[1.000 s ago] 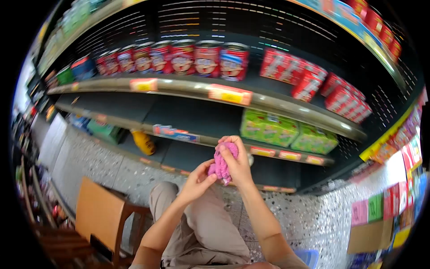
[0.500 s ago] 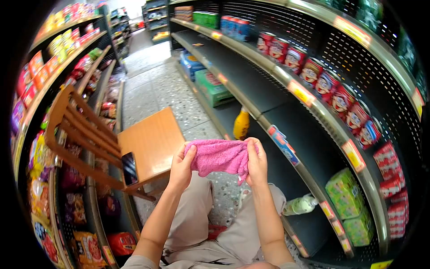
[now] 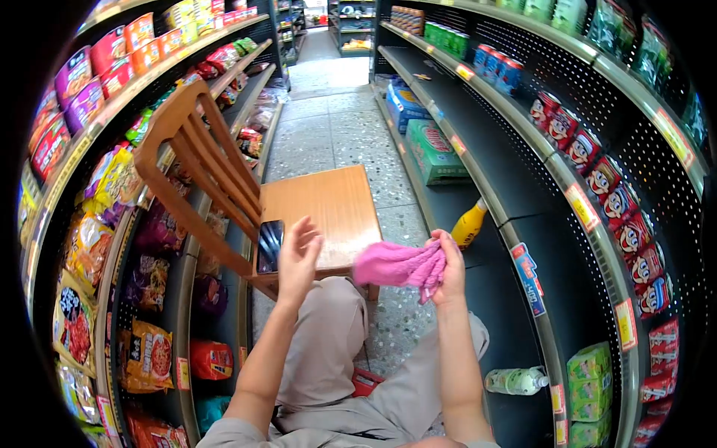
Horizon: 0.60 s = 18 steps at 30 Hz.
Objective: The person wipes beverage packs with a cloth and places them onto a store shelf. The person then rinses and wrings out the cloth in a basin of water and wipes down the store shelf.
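A bunched pink cloth (image 3: 399, 267) hangs out to the left from my right hand (image 3: 448, 270), whose fingers are wrapped round its gathered end. My left hand (image 3: 300, 257) is empty, its fingers loosely apart, raised over the near edge of a wooden chair (image 3: 321, 209). Just left of that hand, a dark phone (image 3: 269, 246) lies on the chair seat by the backrest. A yellow bottle (image 3: 469, 224) leans on the low right shelf, beyond my right hand.
Snack bags (image 3: 153, 355) and noodle packs fill the left shelves (image 3: 112, 261). On the right shelves stand red cans (image 3: 603, 178), a green carton (image 3: 433, 153), green packs (image 3: 590, 381) and a lying clear bottle (image 3: 517, 381). Between them the speckled aisle floor (image 3: 328, 112) runs away ahead.
My left hand has let go of the cloth and moved left, toward the phone. The cloth, stretched between both hands before, now hangs bunched from my right hand. The view has turned left.
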{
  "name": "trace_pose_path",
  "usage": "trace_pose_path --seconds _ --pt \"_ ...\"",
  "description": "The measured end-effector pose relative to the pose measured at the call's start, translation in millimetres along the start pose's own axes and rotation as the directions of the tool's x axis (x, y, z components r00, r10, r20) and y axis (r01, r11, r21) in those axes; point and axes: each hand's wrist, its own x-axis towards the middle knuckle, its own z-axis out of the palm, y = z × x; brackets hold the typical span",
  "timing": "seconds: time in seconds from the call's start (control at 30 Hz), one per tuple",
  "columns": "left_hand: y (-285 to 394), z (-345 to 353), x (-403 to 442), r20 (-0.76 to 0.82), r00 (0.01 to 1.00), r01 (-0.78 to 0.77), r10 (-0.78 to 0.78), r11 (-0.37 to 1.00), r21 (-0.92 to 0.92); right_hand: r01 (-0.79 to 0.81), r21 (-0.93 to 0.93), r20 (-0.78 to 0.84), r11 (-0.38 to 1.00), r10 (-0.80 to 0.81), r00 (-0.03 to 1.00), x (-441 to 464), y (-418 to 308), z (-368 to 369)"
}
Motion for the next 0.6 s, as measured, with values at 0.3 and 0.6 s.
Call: trace_pose_path --seconds 0.3,0.6 --pt "-41 -166 6 -0.602 0.782 -0.008 0.164 0.967 0.254 -0.114 -0.630 -0.039 0.768 0.116 0.993 106 47 -46" --pt "-29 -180 49 -0.463 0.885 0.091 -0.052 0.994 0.062 -0.303 -0.708 -0.048 0.638 0.384 0.922 153 119 -58"
